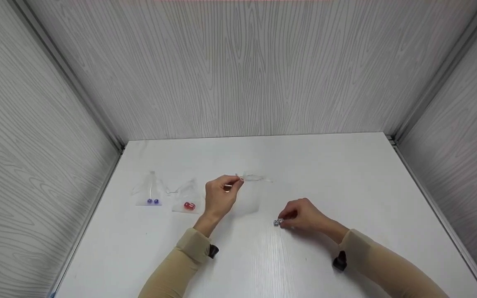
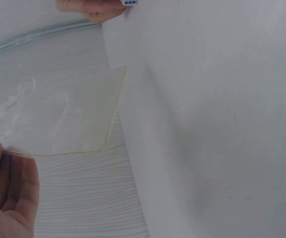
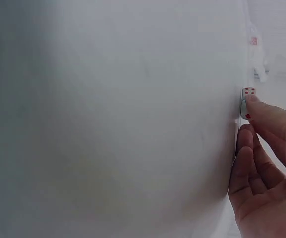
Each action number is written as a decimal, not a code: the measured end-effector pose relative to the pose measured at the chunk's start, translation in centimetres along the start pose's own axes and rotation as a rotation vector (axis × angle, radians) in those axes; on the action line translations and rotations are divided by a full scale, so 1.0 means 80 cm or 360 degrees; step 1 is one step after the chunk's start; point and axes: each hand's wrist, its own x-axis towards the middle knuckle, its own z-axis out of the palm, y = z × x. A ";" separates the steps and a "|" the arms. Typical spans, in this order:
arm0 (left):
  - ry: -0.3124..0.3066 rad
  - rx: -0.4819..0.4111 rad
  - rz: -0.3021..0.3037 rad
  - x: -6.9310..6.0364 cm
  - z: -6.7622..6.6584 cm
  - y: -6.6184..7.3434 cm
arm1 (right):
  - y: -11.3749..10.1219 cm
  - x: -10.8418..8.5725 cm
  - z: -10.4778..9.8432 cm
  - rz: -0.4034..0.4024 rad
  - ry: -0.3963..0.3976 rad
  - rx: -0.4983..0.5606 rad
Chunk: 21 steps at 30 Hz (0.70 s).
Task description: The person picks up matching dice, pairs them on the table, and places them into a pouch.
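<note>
My left hand (image 1: 220,196) pinches a clear plastic bag (image 2: 73,114) by its top edge. The bag is raised above the table, and nothing shows inside it. Right of the bag, two white dice (image 1: 276,222) sit side by side at the table surface. My right hand (image 1: 304,215) pinches at them with thumb and fingers. In the right wrist view the thumb lies over one die (image 3: 249,91), whose pips are red. Part of the dice is hidden behind the thumb.
To the left lie a clear bag with two blue dice (image 1: 152,201) and another bag with red dice (image 1: 189,205). The white table (image 1: 346,178) is enclosed by wood-grain panels (image 1: 238,70) at the back and both sides.
</note>
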 end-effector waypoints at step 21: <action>-0.0015 0.0013 0.0070 0.001 0.006 0.007 | -0.103 0.041 -0.077 -0.0285 0.0479 0.0188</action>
